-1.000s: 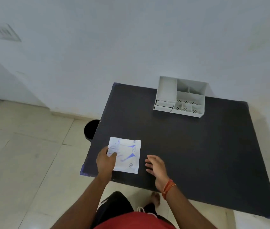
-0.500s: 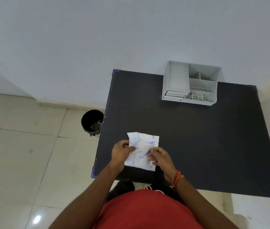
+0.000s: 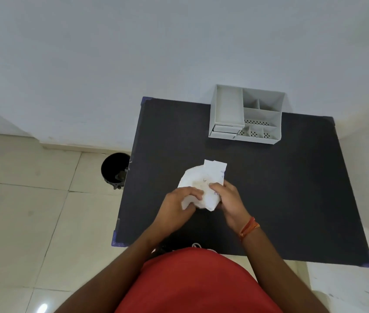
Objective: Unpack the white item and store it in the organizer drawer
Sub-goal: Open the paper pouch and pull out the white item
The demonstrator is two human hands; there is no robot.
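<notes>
a: what's the biggest thing there?

b: a pale wall fills the upper half, with cream floor tiles (image 3: pixel 32 222) below it on the left. against the wall stands a dark table (image 3: pixel 292 199) with blue corner pieces.

a: and the person?

b: seen from above, in a red shirt (image 3: pixel 197 283), both bare forearms reaching out over the near part of the table.

a: what's on the table?

b: at the far edge, touching the wall, a grey organizer (image 3: pixel 247 116). it has a long open tray on its left side, smaller open compartments on its right, some with perforated bottoms, and two shallow drawers (image 3: pixel 225 130) stacked under the tray, both pushed in.

a: anything on the floor?

b: a small black bin (image 3: pixel 114 169) just beside the table's left edge.

a: where is the white item?

b: the white packet (image 3: pixel 204 184) is held up over the near middle of the table, well apart from the organizer. it is crumpled, with faint blue print along its right edge. whether it is already torn open i cannot tell.

a: the hands?

b: the left hand (image 3: pixel 176 206) has its fingers curled onto the packet's lower left part. the right hand (image 3: pixel 228 197) pinches the lower right part, thumb on top. an orange thread band (image 3: pixel 249 229) sits on the right wrist.
</notes>
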